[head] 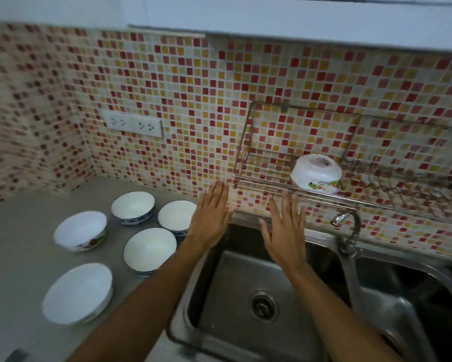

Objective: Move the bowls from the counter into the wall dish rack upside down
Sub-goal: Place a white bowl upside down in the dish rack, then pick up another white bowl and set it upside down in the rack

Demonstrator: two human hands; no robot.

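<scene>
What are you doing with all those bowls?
A person is moving bowls from the counter into the wall dish rack. One bowl already sits upside down in the rack. Five more bowls wait right side up on the counter, left of the sink. Right now the left hand and the right hand are both open, fingers straight, held above the sink and holding nothing.
</scene>
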